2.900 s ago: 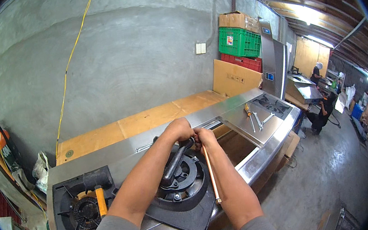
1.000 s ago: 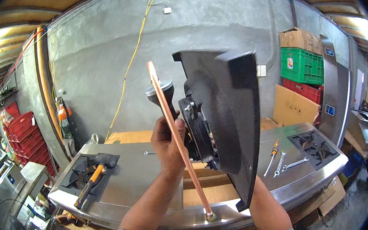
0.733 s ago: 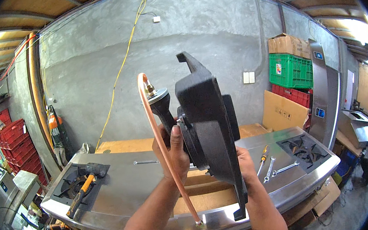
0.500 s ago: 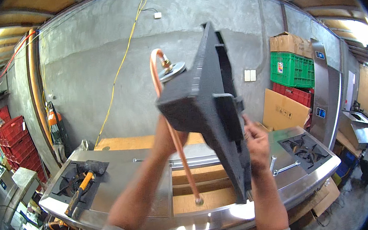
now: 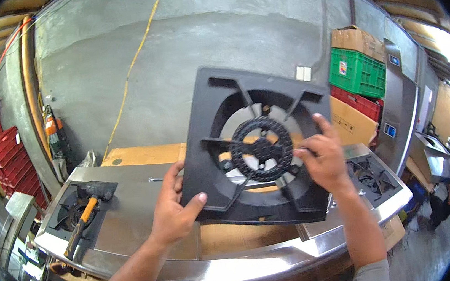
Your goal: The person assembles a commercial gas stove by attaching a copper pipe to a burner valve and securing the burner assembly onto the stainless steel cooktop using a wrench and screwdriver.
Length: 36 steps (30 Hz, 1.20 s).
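Tilted up in front of me above the counter is a square black gas burner (image 5: 204,190) with a ring-shaped head and raised pan supports. My left hand (image 5: 173,215) grips its lower left edge, thumb on the front face and fingers behind. At the right side, my right hand (image 5: 324,157) has curled fingers and thumb against the burner ring, with one finger stretched upward over the plate. Beneath it lies the stainless steel counter (image 5: 134,223), whose rectangular middle opening shows wood. The copper pipe on the burner's back is hidden.
A hammer (image 5: 85,220) with a yellow-and-black handle rests on the left stove burner (image 5: 69,213). Another stove burner (image 5: 369,179) sits at the right. A wrench (image 5: 157,179) lies on the back left of the counter. Green crate (image 5: 357,72) and cardboard boxes stand at the back right.
The burner has turned from edge-on to face me, hiding its copper pipe. My left hand has shifted to its lower left edge, and my right hand has come onto its front.
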Each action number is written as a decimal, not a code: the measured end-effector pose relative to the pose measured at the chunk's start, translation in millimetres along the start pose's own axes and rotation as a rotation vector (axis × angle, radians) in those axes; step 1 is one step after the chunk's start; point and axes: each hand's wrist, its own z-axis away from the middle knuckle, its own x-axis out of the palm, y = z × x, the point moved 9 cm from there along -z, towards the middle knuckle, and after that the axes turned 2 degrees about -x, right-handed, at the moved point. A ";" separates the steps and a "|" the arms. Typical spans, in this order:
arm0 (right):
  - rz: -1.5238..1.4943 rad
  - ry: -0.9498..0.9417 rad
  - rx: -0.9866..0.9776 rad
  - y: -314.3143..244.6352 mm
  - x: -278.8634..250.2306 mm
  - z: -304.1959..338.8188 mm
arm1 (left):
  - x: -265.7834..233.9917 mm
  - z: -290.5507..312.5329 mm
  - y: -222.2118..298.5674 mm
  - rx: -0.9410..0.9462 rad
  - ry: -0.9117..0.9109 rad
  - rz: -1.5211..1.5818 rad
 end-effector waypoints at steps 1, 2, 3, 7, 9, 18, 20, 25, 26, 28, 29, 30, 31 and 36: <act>-0.020 -0.026 -0.001 4.2 16.8 6.8 | -1.3 1.9 -12.7 -0.037 0.014 0.033; -0.043 -0.066 0.024 9.8 33.1 14.9 | -4.7 3.5 -23.3 -0.074 0.030 0.065; -0.079 -0.106 0.041 13.2 51.7 22.6 | -10.6 5.3 -29.7 -0.111 0.059 0.089; -0.153 -0.234 0.094 37.6 98.6 56.2 | -8.2 14.6 -76.1 -0.187 0.077 0.040; -0.176 -0.268 0.110 46.2 109.8 65.0 | -2.4 21.5 -91.1 -0.240 0.106 -0.018; -0.244 -0.512 0.103 62.8 143.2 107.8 | 9.6 30.3 -109.2 -0.589 -0.203 -0.664; -0.275 -0.579 0.108 55.5 151.9 111.7 | 9.7 34.8 -110.6 -0.639 -0.299 -0.783; -0.317 -0.634 0.114 51.2 160.5 121.8 | 11.7 37.0 -120.2 -0.599 -0.489 -0.919; -0.330 -0.641 0.121 49.6 162.1 124.4 | 12.2 34.8 -116.6 -0.632 -0.522 -0.941; -0.346 -0.678 0.145 47.8 165.6 126.7 | 13.0 30.4 -115.2 -0.653 -0.564 -0.973; -0.343 -0.709 0.151 47.1 169.3 129.1 | 12.6 28.6 -114.5 -0.642 -0.576 -0.989; -0.341 -0.739 0.156 45.1 173.0 131.9 | 11.0 28.1 -113.0 -0.631 -0.587 -1.005; -0.339 -0.769 0.160 42.9 176.7 134.7 | 8.9 25.4 -108.5 -0.599 -0.565 -1.018; -0.351 -0.853 0.214 40.6 187.4 140.4 | 3.9 17.4 -98.8 -0.582 -0.481 -0.968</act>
